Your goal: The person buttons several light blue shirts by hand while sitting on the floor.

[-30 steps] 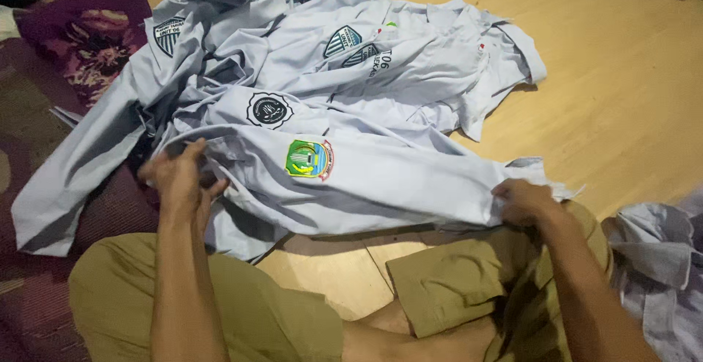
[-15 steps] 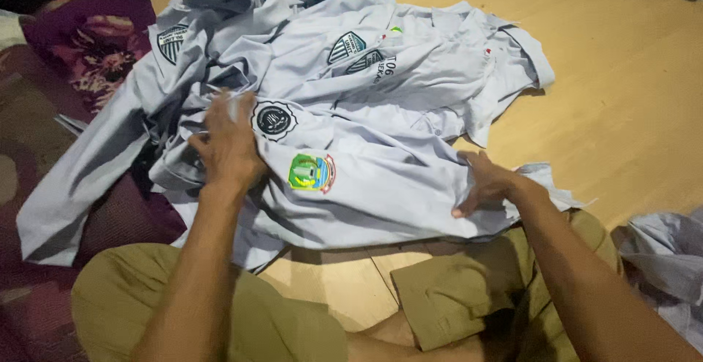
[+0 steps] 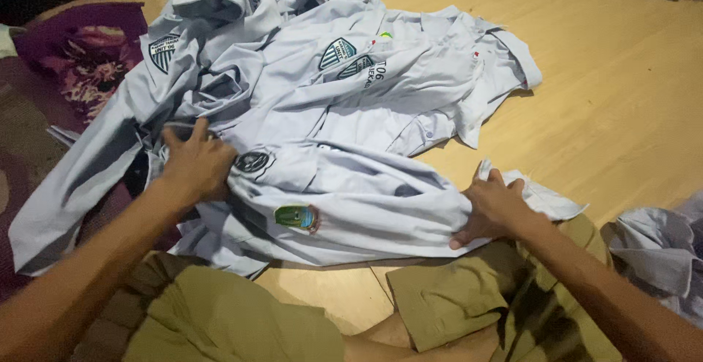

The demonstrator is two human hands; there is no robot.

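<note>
Left hand (image 3: 196,164) grips the grey shirt (image 3: 351,208) beside its round badge (image 3: 253,161); right hand (image 3: 494,208) pinches the sleeve end. Best pull evenly, keeping the cloth taut.

Lt grey shirts (image 3: 351,186) w/ green badge (image 3: 296,217), purple floral rug (image 3: 88,62).

**Floor and what is lying on it**

You are sitting on a light wooden floor (image 3: 630,106). A heap of pale grey shirts (image 3: 344,106) is spreading across it in front of you. A purple patterned rug (image 3: 80,62) is lying at the left, partly under the heap. Another grey garment (image 3: 659,252) is lying at the right.
</note>
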